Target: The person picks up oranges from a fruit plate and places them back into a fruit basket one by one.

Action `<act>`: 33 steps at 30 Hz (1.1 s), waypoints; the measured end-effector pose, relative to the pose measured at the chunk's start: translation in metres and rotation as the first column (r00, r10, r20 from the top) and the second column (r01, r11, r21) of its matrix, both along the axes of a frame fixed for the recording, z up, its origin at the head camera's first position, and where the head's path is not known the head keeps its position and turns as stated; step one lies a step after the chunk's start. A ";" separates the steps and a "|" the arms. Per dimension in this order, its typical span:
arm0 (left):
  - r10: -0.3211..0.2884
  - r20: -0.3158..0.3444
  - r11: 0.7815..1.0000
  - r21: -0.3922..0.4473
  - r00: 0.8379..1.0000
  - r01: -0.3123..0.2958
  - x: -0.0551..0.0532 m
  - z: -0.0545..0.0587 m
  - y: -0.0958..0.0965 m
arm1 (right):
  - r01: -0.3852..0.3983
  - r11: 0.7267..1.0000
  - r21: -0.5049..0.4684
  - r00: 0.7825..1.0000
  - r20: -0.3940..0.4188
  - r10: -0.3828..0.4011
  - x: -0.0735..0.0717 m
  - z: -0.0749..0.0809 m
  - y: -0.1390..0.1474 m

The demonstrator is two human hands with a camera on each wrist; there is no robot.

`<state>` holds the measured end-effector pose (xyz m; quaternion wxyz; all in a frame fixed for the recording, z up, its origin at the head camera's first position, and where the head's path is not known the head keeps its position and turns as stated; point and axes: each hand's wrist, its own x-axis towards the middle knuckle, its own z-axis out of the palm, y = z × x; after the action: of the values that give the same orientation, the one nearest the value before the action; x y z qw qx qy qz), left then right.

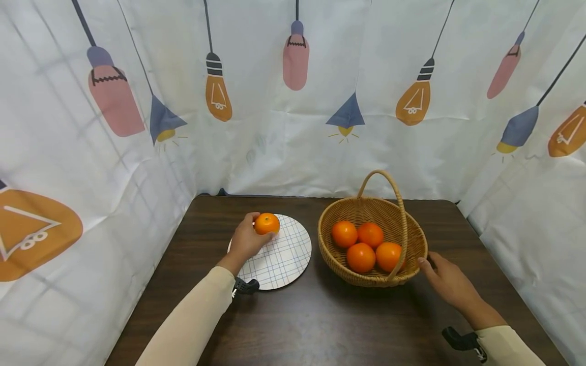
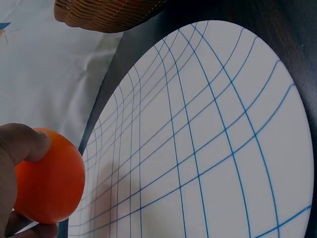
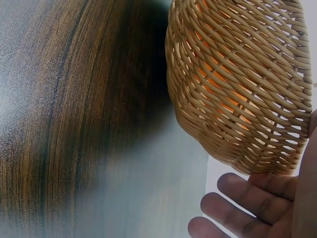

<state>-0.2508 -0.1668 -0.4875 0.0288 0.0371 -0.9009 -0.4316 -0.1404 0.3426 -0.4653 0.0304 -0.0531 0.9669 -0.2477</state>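
My left hand (image 1: 247,239) grips an orange (image 1: 267,223) above the far left part of a round white plate (image 1: 286,264) with a blue grid pattern. In the left wrist view, the thumb lies on top of the orange (image 2: 54,178) and fingertips show beneath it, partly cut off by the frame. To the right stands a wicker basket (image 1: 327,249) with a tall handle, and several oranges (image 1: 361,257) lie inside. My right hand (image 1: 450,282) holds the basket's right rim, thumb at the edge; in the right wrist view the other fingers (image 3: 247,198) spread along the outside.
The dark wooden table (image 1: 297,325) carries the plate and basket side by side. A white curtain (image 1: 284,152) printed with lamps hangs behind the table and along both sides. The basket's handle (image 1: 397,198) arches well above its rim.
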 end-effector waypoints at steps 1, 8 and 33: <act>-0.008 -0.005 1.000 -0.007 1.000 0.008 0.001 0.001 0.001 | 0.001 1.000 -0.001 1.000 0.001 -0.001 0.000 0.000 0.000; -0.055 -0.043 0.998 -0.045 0.998 0.053 0.009 0.013 0.012 | 0.001 1.000 -0.004 1.000 0.004 -0.001 0.001 0.000 0.000; -0.229 -0.096 0.973 -0.015 0.969 0.228 0.032 0.058 0.054 | -0.011 1.000 -0.011 0.999 -0.040 0.011 0.003 -0.003 0.000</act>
<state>-0.2190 -0.1124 -0.4300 0.0229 -0.0880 -0.8975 -0.4315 -0.1376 0.3428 -0.4679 0.0124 -0.0635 0.9656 -0.2518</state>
